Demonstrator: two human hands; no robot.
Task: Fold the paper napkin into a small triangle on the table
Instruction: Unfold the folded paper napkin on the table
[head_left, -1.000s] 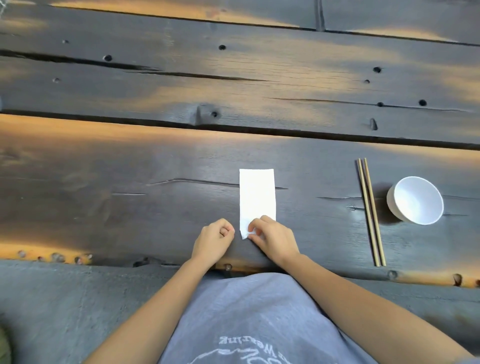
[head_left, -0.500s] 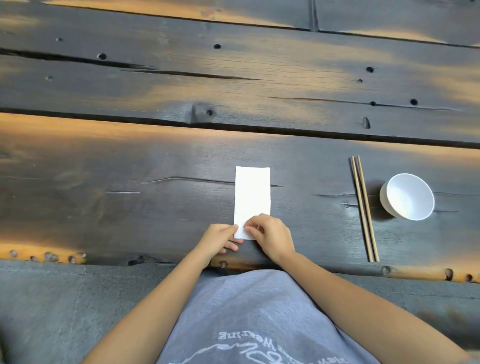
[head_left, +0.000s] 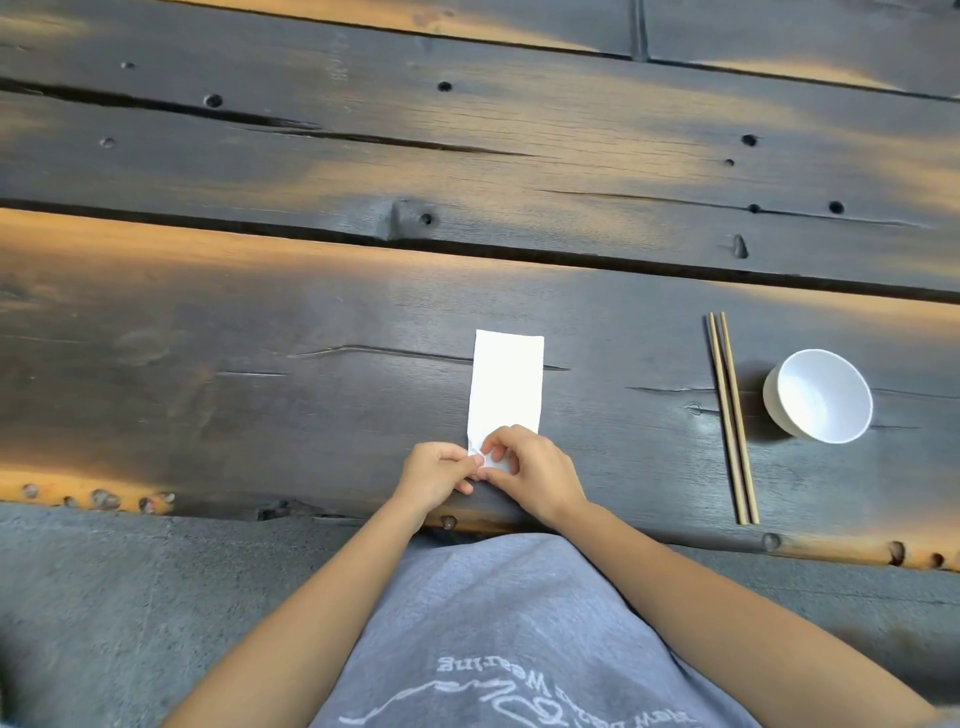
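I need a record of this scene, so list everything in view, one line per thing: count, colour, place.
napkin: one, white, a long folded strip near the table's front edge, centre.
chopsticks: two, light wood, side by side, right of the napkin.
bowl: one, white, empty, just right of the chopsticks.
table: one, dark weathered planks with orange patches, fills the view.
floor: grey, below the table edge.
shirt: one, grey with white print, bottom centre.
left hand: fingers pinching the napkin's near left corner.
right hand: fingers on the napkin's near end.
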